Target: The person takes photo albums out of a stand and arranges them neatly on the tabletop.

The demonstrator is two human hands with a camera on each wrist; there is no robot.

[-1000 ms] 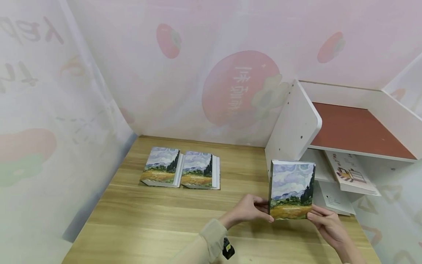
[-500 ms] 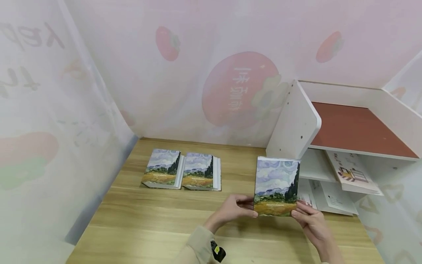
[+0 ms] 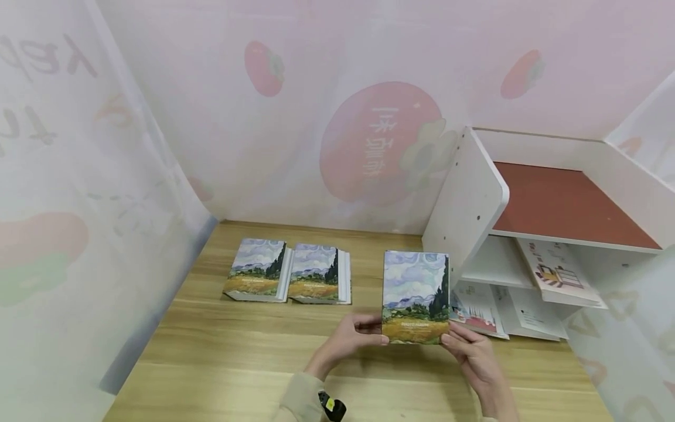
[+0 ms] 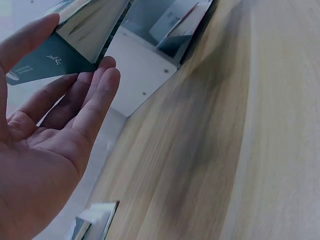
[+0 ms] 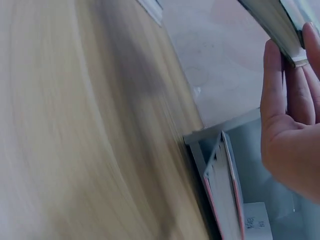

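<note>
A book with a painted landscape cover (image 3: 415, 296) stands upright just above the wooden table (image 3: 221, 363), held from both sides. My left hand (image 3: 375, 332) pinches its lower left corner, and in the left wrist view the thumb and fingers (image 4: 102, 82) pinch the book's corner (image 4: 75, 35). My right hand (image 3: 452, 335) grips the lower right corner; in the right wrist view its fingers (image 5: 280, 90) lie behind the book's edge (image 5: 277, 20). Two matching books (image 3: 258, 269) (image 3: 320, 274) lie flat side by side further left.
A white shelf unit (image 3: 466, 202) with a red-brown top (image 3: 564, 205) stands at the right, holding booklets (image 3: 559, 272) and papers (image 3: 477, 305) in its lower levels. Pink printed screens (image 3: 369, 88) close the table at the back and left.
Both hands have carried the upright book to the left, away from the shelf unit's side panel. The two flat books have stayed put.
</note>
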